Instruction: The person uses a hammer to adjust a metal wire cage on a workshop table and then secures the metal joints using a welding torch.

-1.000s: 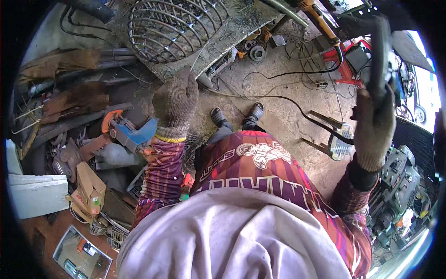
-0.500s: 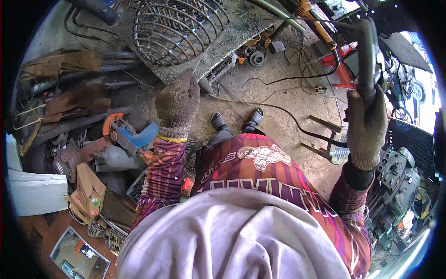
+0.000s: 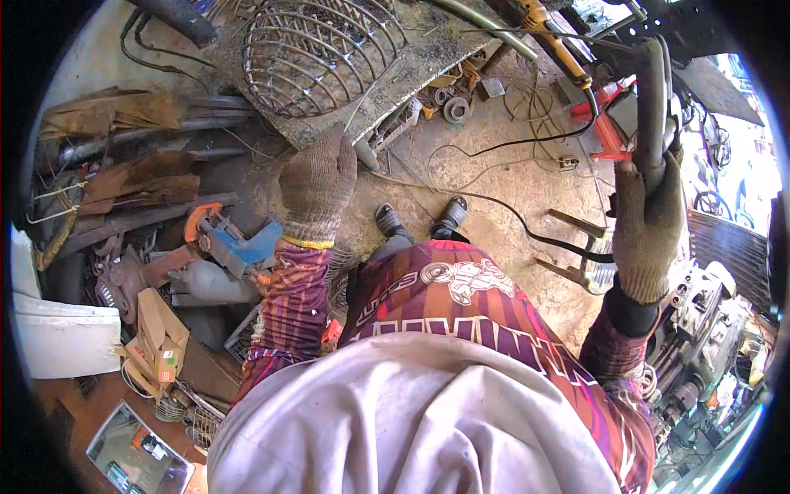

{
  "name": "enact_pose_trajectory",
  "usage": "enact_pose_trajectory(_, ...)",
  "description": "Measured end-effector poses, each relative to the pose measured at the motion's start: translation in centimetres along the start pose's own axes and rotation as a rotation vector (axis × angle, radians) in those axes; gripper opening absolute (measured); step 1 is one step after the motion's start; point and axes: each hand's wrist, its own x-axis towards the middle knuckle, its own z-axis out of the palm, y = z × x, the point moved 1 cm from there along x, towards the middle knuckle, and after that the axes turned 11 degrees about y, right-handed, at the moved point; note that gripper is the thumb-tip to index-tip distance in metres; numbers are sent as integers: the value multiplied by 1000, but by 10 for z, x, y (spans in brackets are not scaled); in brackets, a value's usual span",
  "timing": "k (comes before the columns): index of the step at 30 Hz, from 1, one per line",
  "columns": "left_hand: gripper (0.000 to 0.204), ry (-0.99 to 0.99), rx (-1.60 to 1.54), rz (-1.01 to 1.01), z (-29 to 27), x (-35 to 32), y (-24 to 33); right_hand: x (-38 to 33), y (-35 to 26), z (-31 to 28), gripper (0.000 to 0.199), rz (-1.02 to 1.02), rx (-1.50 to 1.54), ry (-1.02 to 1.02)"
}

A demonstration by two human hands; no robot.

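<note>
My left hand [image 3: 317, 185], in a grey knit glove, reaches forward with fingers together, just below the edge of a dirty metal worktable [image 3: 411, 66]; whether it touches the edge is unclear. A domed wire cage [image 3: 321, 49] rests on that table above the hand. My right hand [image 3: 648, 222], also gloved, is closed around a dark upright metal bar [image 3: 652, 107] at the right. My black shoes [image 3: 420, 218] stand on the dirt floor between the hands.
Rusty pipes and scrap [image 3: 132, 173] pile up at the left with a blue and orange power tool [image 3: 234, 243] and a cardboard box [image 3: 156, 337]. Black cables [image 3: 527, 222] cross the floor. A red machine [image 3: 609, 123] and an engine-like machine [image 3: 699, 329] sit at the right.
The view has shifted toward the worktable. My left hand has stayed raised near the table's edge. My right hand has kept its hold on the bar.
</note>
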Motion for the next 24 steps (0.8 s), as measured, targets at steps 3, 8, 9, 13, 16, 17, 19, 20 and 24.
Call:
enact_pose_trajectory(3,23,-25,-44,-61,-3,2,4,0,-6,-2,49,50,-111,-123)
enact_pose_trajectory(8,22,46,-75,14,2,-1,-2,-5,9,1,52,53,-47,-119)
enact_pose_trajectory(9,22,92,-104,19,3,-2,-4,-7,12,3,53,59,-11,-122)
enact_pose_trajectory(13,23,-135,-33,-130,-5,1,3,-6,12,4,41,224,51,-159)
enact_pose_trajectory(16,24,-4,-120,-66,-4,1,0,-7,6,5,32,368,198,-163)
enact_pose_trajectory(17,24,-1,-116,-70,-4,1,-1,-8,5,6,30,356,232,-133)
enact_pose_trajectory(19,24,-26,-105,-68,-3,1,-1,-12,6,7,27,338,295,-69)
enact_pose_trajectory(20,24,-30,-107,-67,-2,-1,-1,-13,12,7,25,324,352,-62)
enact_pose_trajectory(24,25,10,-126,-60,-3,0,-3,-15,6,9,44,286,237,-54)
